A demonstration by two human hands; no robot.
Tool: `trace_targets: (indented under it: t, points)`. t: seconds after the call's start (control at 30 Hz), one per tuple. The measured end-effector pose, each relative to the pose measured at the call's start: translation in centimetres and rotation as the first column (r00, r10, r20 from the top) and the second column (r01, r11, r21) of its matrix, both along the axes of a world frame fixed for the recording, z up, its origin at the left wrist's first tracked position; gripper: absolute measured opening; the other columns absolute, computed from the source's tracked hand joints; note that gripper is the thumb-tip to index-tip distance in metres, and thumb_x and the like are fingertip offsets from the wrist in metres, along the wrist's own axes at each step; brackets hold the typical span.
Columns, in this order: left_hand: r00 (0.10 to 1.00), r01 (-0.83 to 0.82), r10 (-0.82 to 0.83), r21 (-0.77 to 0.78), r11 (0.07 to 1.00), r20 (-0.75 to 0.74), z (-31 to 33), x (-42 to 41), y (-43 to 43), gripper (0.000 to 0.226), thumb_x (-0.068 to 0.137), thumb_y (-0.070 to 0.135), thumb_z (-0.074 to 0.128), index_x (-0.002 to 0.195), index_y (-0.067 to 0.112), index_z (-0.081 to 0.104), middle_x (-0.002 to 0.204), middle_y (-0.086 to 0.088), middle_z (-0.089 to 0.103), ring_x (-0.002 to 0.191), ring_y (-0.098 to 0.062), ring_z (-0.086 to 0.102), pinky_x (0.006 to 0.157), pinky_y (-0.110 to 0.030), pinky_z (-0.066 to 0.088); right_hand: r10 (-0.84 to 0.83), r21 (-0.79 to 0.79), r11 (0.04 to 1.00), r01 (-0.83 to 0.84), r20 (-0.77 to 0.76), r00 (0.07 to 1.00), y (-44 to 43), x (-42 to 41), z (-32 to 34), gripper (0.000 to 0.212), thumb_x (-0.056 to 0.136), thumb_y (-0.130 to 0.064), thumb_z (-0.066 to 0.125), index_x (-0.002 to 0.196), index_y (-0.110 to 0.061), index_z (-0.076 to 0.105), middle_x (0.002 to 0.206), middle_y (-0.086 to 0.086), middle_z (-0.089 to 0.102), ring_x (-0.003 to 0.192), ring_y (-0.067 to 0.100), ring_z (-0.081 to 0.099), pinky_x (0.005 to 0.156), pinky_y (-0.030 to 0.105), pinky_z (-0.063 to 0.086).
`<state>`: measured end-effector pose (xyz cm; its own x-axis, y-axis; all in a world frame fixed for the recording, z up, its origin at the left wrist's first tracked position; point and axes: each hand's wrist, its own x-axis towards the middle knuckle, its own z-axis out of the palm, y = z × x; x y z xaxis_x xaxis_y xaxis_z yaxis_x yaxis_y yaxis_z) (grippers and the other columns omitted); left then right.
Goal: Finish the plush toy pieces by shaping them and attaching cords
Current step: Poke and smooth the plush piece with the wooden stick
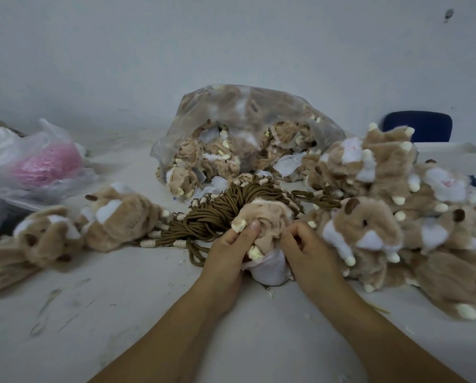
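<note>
Scuffed white wall [231, 45], blue chair back [417, 129] at right

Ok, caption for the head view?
Left hand and right hand grip a plush piece by brown cords, toys piled at right.

Cords [217, 214] before bag [245, 128]; finished toys [383, 217] right, two toys [93, 219] left
</note>
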<state>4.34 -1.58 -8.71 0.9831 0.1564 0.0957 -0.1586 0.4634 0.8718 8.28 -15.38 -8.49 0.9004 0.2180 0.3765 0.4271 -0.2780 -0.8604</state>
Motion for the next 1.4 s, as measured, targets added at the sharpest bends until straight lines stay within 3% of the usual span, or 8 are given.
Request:
trace_targets:
  t: [0.13, 0.33, 0.53, 0.73, 0.87, 0.97, 1.07, 1.4]
  points:
    - [0.997, 0.081, -0.081, -0.041, 0.996, -0.004, 0.38, -0.11, 0.37, 0.028, 0.082, 0.027, 0.074, 0.108, 0.015, 0.076, 0.115, -0.014, 0.072, 0.105, -0.023, 0.070, 0.082, -0.027, 0.056, 0.004, 0.009, 1.000, -0.005, 0.021, 1.000, 0.17, -0.32, 0.29, 0.023, 0.096, -0.016, 0.053, 0.072, -0.014, 0.051, 0.058, -0.011, 0.050, 0.053, -0.001, 0.046, 0.050, 0.010, 0.035]
    - [0.994, 0.110, -0.104, 0.263, 0.959, -0.036, -0.15, -0.34, 0.15, 0.034, 0.086, 0.026, 0.074, 0.119, 0.022, 0.068, 0.114, -0.002, 0.074, 0.108, -0.016, 0.069, 0.083, -0.020, 0.054, -0.005, 0.033, 0.999, 0.001, 0.109, 0.994, 0.15, -0.74, 0.69, 0.016, 0.096, -0.015, 0.051, 0.084, -0.005, 0.056, 0.083, 0.007, 0.059, 0.078, 0.019, 0.055, 0.068, 0.032, 0.046]
    - [0.997, 0.024, -0.025, -0.017, 1.000, -0.068, 0.26, -0.08, 0.85, 0.030, 0.072, 0.024, 0.076, 0.098, 0.011, 0.067, 0.062, -0.003, 0.056, 0.043, -0.008, 0.044, 0.043, -0.019, 0.037, -0.032, 0.096, 0.995, 0.027, 0.047, 0.998, 0.29, -0.56, 0.49, 0.020, 0.092, -0.018, 0.050, 0.076, -0.006, 0.048, 0.066, 0.006, 0.049, 0.058, 0.011, 0.041, 0.055, 0.026, 0.035]
    - [0.993, -0.116, 0.120, 0.227, 0.967, -0.007, -0.12, -0.30, -0.02, 0.030, 0.094, 0.000, 0.054, 0.092, 0.019, 0.077, 0.091, -0.007, 0.077, 0.084, -0.018, 0.073, 0.068, -0.024, 0.057, 0.080, 0.123, 0.989, -0.086, 0.055, 0.995, 0.31, -0.90, 0.18, 0.015, 0.087, -0.037, 0.061, 0.096, -0.028, 0.054, 0.091, 0.002, 0.063, 0.082, 0.014, 0.064, 0.067, 0.023, 0.051]
    - [0.989, -0.146, 0.126, 0.314, 0.938, 0.083, 0.18, -0.61, 0.07, 0.030, 0.091, 0.003, 0.062, 0.105, 0.028, 0.073, 0.102, 0.002, 0.076, 0.095, -0.011, 0.072, 0.074, -0.020, 0.057, 0.098, -0.013, 0.995, -0.097, 0.167, 0.981, 0.53, -0.75, -0.05, 0.036, 0.085, -0.047, 0.061, 0.118, -0.038, 0.049, 0.121, -0.014, 0.046, 0.115, 0.001, 0.048, 0.091, 0.021, 0.046]
    - [0.989, -0.134, 0.111, 0.257, 0.957, 0.101, 0.37, -0.37, 0.27, 0.039, 0.086, 0.005, 0.072, 0.121, 0.019, 0.062, 0.113, -0.003, 0.072, 0.109, -0.020, 0.067, 0.090, -0.033, 0.058, 0.082, -0.057, 0.996, -0.069, 0.275, 0.958, 0.34, -0.42, 0.03, 0.010, 0.091, -0.023, 0.062, 0.096, -0.028, 0.054, 0.103, -0.014, 0.050, 0.097, 0.005, 0.050, 0.081, 0.017, 0.042]
    - [0.995, -0.087, 0.073, 0.275, 0.957, 0.062, 0.36, -0.06, 0.38, 0.032, 0.075, 0.016, 0.080, 0.105, 0.025, 0.074, 0.107, -0.007, 0.074, 0.104, -0.024, 0.069, 0.086, -0.037, 0.059, 0.083, -0.093, 0.994, -0.055, 0.329, 0.941, 0.49, -0.76, 0.16, 0.022, 0.083, -0.012, 0.058, 0.079, -0.029, 0.045, 0.088, -0.008, 0.046, 0.082, 0.001, 0.045, 0.070, 0.010, 0.035]
    - [0.991, 0.130, -0.130, 0.068, 0.989, -0.005, 0.02, 0.27, 0.77, 0.036, 0.079, 0.010, 0.071, 0.113, -0.004, 0.070, 0.112, -0.026, 0.068, 0.100, -0.030, 0.067, 0.092, -0.038, 0.055, 0.019, 0.038, 0.999, -0.022, 0.059, 0.998, 0.45, -0.43, -0.12, 0.023, 0.083, -0.006, 0.058, 0.076, -0.021, 0.043, 0.065, -0.006, 0.046, 0.054, -0.001, 0.042, 0.051, 0.010, 0.036]
